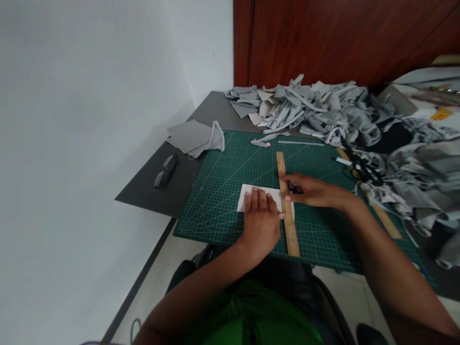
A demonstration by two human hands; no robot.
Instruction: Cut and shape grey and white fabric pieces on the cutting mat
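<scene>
A small white piece of cloth lies on the green cutting mat. My left hand rests flat on it, fingers spread and stretched forward, with the thumb by the ruler's left edge. Across the cloth's right part lies a wooden ruler, pointing away from me. My right hand comes from the right, its thumb and forefinger on the ruler. A small dark object shows under the right hand's fingers; its kind cannot be made out.
Grey fabric pieces and dark glasses lie left. A heap of grey scraps covers the back and right. Black-handled scissors and a second wooden strip lie right. Thin fabric strips lie on the mat's far side.
</scene>
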